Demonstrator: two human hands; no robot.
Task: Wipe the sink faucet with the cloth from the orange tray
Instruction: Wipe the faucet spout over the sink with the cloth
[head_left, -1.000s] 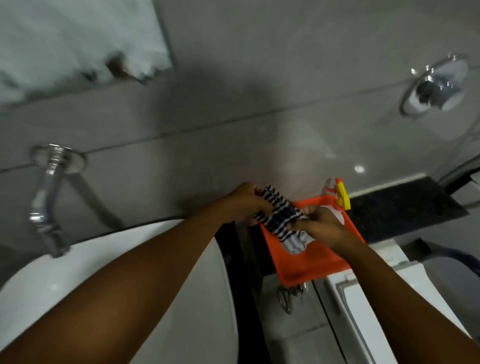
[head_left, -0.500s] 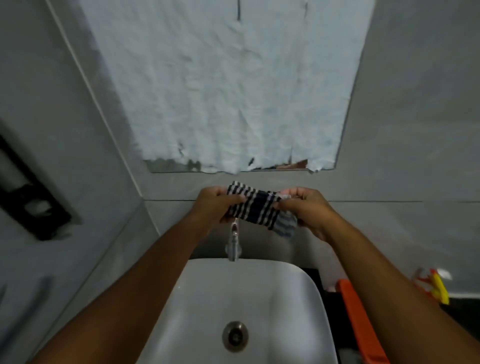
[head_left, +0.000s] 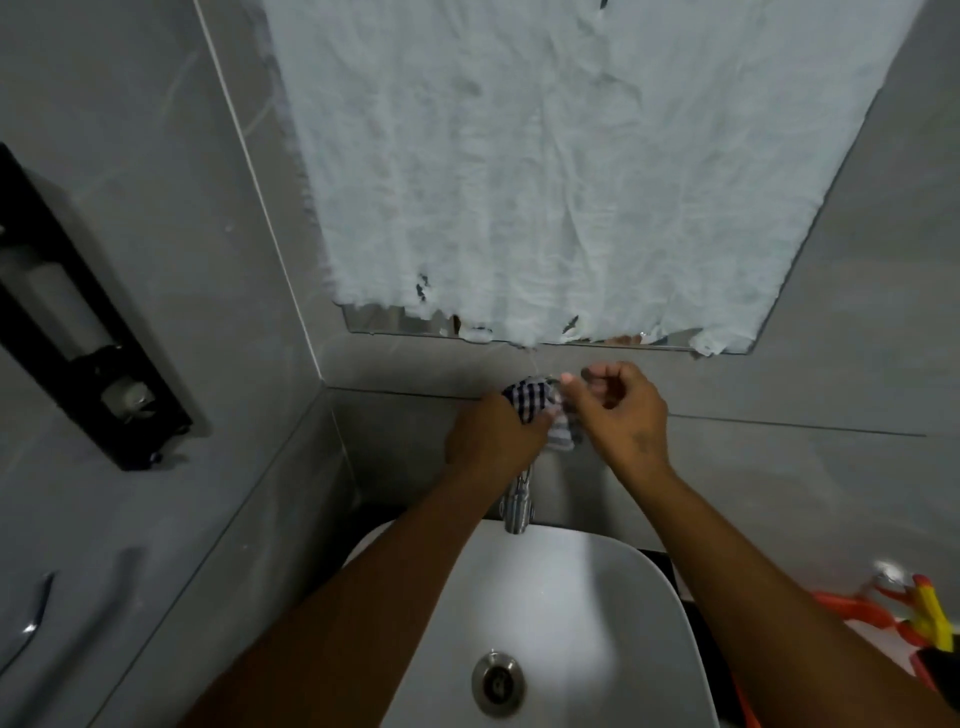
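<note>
From where I watched, the fetching part looked done: the striped cloth (head_left: 532, 400) was out of the orange tray (head_left: 852, 608), which sat low at the right edge beside the sink (head_left: 639, 597), and it was up at the far wall on the upper end of the faucet (head_left: 518, 506). I judged the wiping had barely begun. The spout below showed bare chrome, so the body and the outlet were left to do.

My left hand (head_left: 491, 439) had its fingers closed on the cloth, pressing the bundle against the top of the faucet. My right hand (head_left: 621, 410) was just beside it, its fingers (head_left: 597, 375) loosely curled and half open. Its thumb tip lay at the cloth's edge, but I could not tell whether it pinched the fabric.
</note>
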